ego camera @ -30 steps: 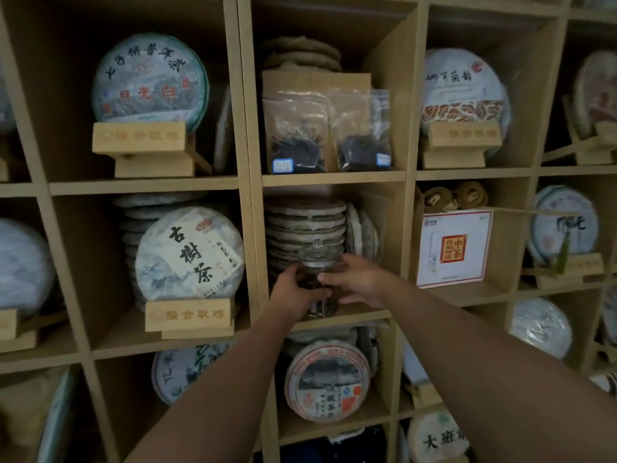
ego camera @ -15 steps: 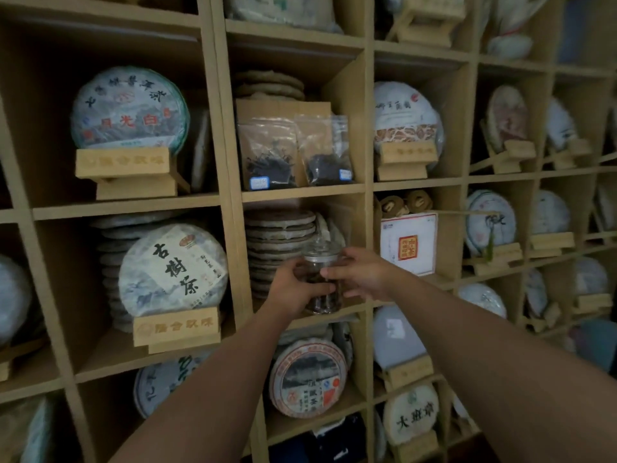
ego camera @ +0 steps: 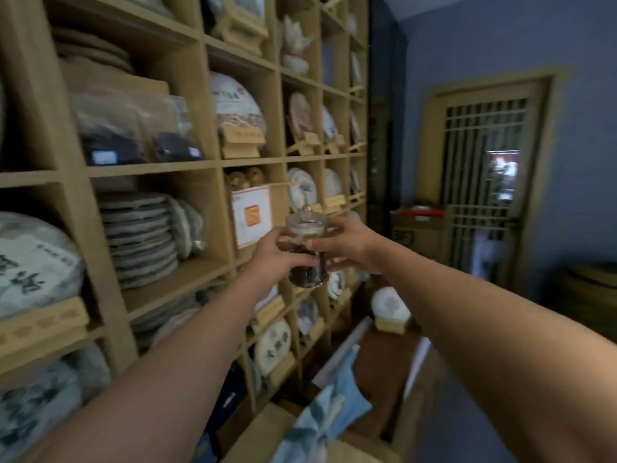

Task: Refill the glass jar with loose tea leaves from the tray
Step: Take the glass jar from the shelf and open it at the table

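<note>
A small glass jar (ego camera: 306, 274) with a glass lid and dark tea leaves in its lower part is held in the air in front of the wooden shelf unit (ego camera: 200, 165). My left hand (ego camera: 274, 255) grips it from the left and my right hand (ego camera: 347, 243) from the right, both with fingers wrapped around its body. No tray is in view.
The shelf cubbies hold wrapped round tea cakes on wooden stands, stacked cakes (ego camera: 140, 238) and plastic bags of dark tea (ego camera: 133, 132). Cardboard boxes and blue cloth (ego camera: 329, 412) lie on the floor below. A wooden lattice door (ego camera: 484, 182) stands in the blue wall at right.
Both hands have lifted the jar out of the shelf cubby and carried it to the right, away from the shelf. My view has swung right, bringing the door and blue wall into sight.
</note>
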